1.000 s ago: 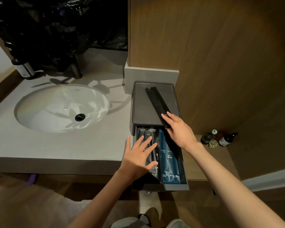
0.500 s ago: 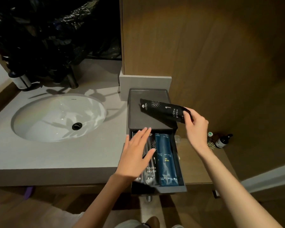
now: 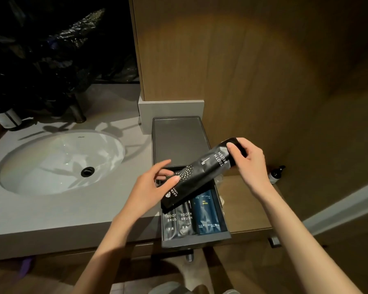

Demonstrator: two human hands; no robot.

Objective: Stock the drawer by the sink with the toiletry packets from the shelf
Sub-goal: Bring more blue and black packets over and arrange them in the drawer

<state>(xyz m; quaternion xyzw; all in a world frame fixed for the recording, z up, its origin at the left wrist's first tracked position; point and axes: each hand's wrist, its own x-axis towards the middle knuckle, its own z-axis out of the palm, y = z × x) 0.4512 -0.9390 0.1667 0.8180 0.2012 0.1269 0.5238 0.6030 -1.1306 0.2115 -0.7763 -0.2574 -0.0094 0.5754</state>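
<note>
Hands hold a black toothbrush packet slanted above the open drawer.
Right hand fingers pinch its upper end; left hand fingers pinch its lower part. Drawer holds two black toothbrush packets beside a blue dental kit packet, lying flat, next to the surface with the sink.

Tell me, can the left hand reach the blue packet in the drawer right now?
Probably not straight away. The left hand is pinching the black toothbrush packet, held by the right hand too, and it slants over the blue packet.
</note>
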